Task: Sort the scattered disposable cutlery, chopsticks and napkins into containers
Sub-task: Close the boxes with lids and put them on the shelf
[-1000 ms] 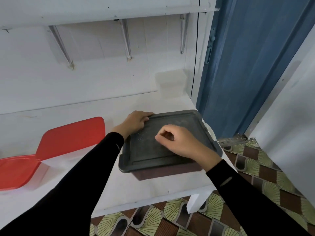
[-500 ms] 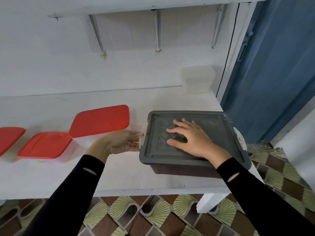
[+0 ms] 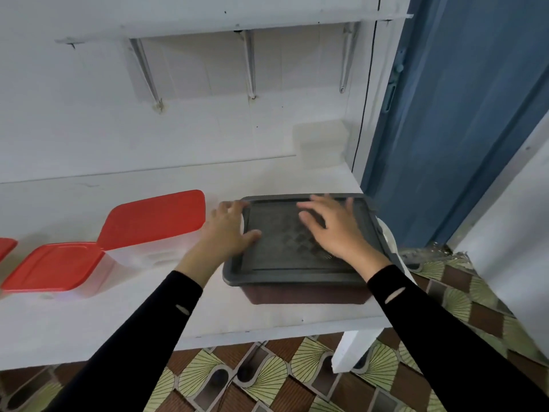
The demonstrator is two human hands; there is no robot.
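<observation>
The dark box (image 3: 306, 294) with its grey textured lid (image 3: 297, 254) sits at the right end of the white table (image 3: 267, 322). It looks like stiff moulded plastic, probably light unless full. The ribbed lid should give a sure grip, and its raised rim and the pale side latch (image 3: 387, 236) on the box's right look like the natural places to take hold. The right hand (image 3: 335, 230) lies flat on the lid with its fingers spread, holding nothing. The left hand (image 3: 227, 230) rests at the lid's left edge, fingers spread and thumb on top, gripping nothing that can be seen. To the left of the box stand two clear tubs with red lids (image 3: 154, 217) (image 3: 53, 266), which look thinner and more flexible. A blue door (image 3: 460, 114) rises behind and to the right of the box. No brand, label or writing can be read, and no cutlery, chopsticks or napkins are visible.
</observation>
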